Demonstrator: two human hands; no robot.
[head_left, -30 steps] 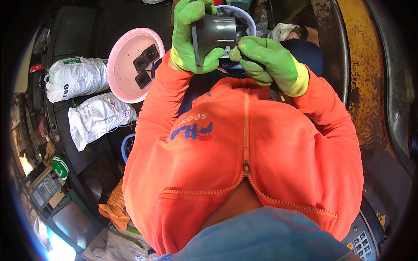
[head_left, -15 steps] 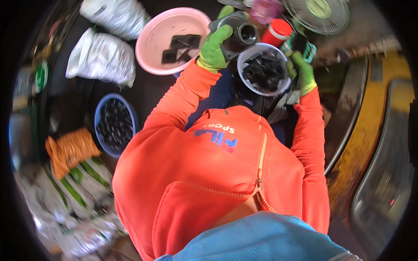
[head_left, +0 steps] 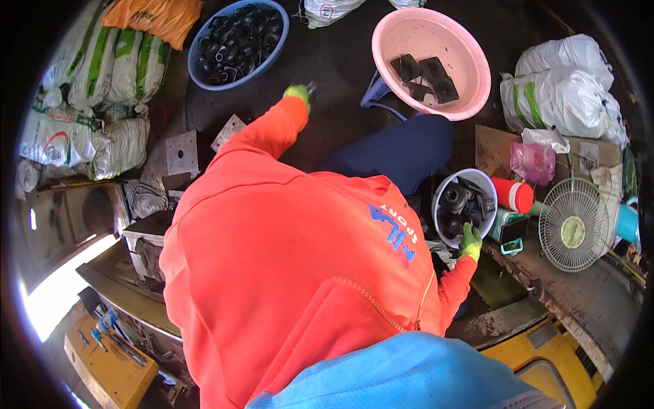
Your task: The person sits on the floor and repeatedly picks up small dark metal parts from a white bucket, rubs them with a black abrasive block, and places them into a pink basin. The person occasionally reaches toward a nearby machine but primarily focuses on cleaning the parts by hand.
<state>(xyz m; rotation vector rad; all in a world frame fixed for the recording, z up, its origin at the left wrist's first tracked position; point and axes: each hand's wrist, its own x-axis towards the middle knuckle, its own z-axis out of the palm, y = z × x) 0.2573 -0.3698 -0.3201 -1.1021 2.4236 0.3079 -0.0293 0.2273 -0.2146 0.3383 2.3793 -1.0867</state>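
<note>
My left hand [head_left: 298, 92], in a green glove, reaches out over the dark floor between a blue basin [head_left: 204, 75] of black round parts and a pink basin [head_left: 470, 95] holding several flat black pieces. A small dark part [head_left: 312, 86] shows at its fingertips, and the fingers look closed on it. My right hand [head_left: 470, 242], also in a green glove, sits on the near rim of a white bucket [head_left: 439, 194] full of black fittings, fingers hooked over the edge. My orange jacket hides both forearms' undersides and the floor below.
Filled white sacks [head_left: 88, 102] lie at the left, more white sacks [head_left: 562, 88] at the right. A red-capped container [head_left: 512, 194], a small white fan [head_left: 574, 232] and a pink bag [head_left: 533, 160] stand by the bucket. Square metal plates [head_left: 182, 151] lie on the floor. A yellow box [head_left: 109, 354] with tools sits lower left.
My head and body have turned, so the whole scene has swung round. My left hand has left the bucket area and stretched out toward the blue basin; the grey cylinder it held is gone from view.
</note>
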